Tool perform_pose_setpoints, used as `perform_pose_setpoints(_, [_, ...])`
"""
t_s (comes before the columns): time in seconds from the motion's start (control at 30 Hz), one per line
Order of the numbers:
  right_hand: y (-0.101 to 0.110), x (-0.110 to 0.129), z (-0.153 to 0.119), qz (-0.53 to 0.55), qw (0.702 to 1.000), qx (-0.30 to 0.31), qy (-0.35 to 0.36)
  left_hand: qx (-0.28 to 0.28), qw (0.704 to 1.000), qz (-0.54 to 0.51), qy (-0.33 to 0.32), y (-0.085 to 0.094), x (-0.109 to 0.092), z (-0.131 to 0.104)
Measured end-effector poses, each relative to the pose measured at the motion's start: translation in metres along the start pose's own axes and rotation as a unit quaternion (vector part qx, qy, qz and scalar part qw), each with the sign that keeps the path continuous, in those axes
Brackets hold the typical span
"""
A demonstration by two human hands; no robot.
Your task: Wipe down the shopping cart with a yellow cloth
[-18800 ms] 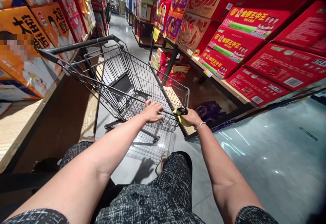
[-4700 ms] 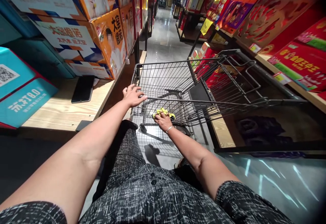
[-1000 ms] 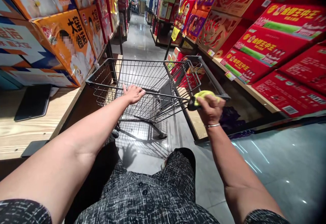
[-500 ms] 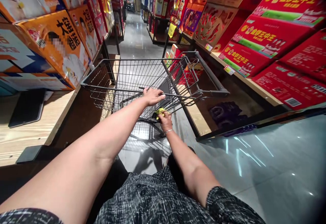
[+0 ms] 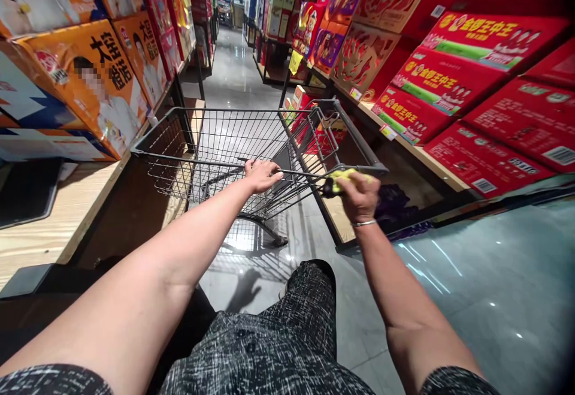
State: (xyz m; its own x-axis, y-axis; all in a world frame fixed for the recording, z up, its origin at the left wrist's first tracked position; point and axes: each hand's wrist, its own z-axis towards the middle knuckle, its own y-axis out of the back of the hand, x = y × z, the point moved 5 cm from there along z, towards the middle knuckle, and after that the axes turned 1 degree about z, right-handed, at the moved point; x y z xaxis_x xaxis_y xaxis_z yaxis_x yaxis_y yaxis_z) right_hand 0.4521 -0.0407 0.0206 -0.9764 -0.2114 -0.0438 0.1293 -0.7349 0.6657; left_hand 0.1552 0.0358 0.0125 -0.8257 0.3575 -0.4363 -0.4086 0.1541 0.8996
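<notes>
A grey wire shopping cart stands sideways in front of me, its handle to the right. The fingers of my left hand are closed over the near top rail of its basket. My right hand grips a crumpled yellow and black cloth at the handle end of that same rail. The cloth covers a short piece of the rail there. Part of the cloth is hidden in my fingers. Through the wire I see the floor and shelf bases.
Shelves with orange cartons line the left side, where a black tablet-like slab lies on a wooden board. Red boxes are stacked on the right shelf. Between them a tiled aisle runs away from me.
My right hand has moved up and to the right with the cloth, from the cart's lower side to the rail near the handle. My left hand stays on the rail.
</notes>
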Motion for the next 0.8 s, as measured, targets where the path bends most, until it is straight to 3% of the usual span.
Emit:
perform_pose_setpoints(0.07, [0.032,-0.031,0.011,-0.019,0.996,-0.081,-0.030,-0.003,1.000,-0.002,-0.001,0.001,-0.003,-0.002])
perform_pose_setpoints(0.13, [0.053,-0.046,0.017,-0.029,0.990,-0.126,-0.061,-0.002,1.000,-0.004,-0.005,0.001,-0.006,-0.006])
perform_pose_setpoints(0.2, [0.063,-0.047,0.020,-0.029,0.981,-0.163,-0.098,-0.005,1.000,-0.006,-0.010,0.000,-0.009,-0.010])
perform_pose_setpoints(0.27, [0.061,-0.030,0.022,-0.025,0.978,-0.172,-0.115,-0.013,1.000,-0.008,-0.018,-0.002,-0.013,-0.015])
perform_pose_setpoints(0.33, [0.048,0.002,0.028,-0.021,0.988,-0.120,-0.090,-0.019,0.999,-0.013,-0.024,-0.004,-0.018,-0.020])
perform_pose_setpoints(0.47, [0.016,0.079,0.038,-0.027,0.995,0.088,0.027,-0.029,0.999,-0.024,-0.035,-0.008,-0.024,-0.026])
perform_pose_setpoints(0.57, [0.024,0.098,0.046,-0.047,0.979,0.179,0.080,-0.047,0.997,-0.032,-0.045,-0.011,-0.025,-0.028])
perform_pose_setpoints(0.67, [0.060,0.064,0.061,-0.078,0.977,0.190,0.058,-0.064,0.995,-0.038,-0.058,-0.013,-0.022,-0.030])
perform_pose_setpoints(0.8, [0.098,-0.024,0.077,-0.068,0.979,0.179,-0.071,-0.081,0.993,-0.044,-0.072,-0.014,-0.019,-0.034])
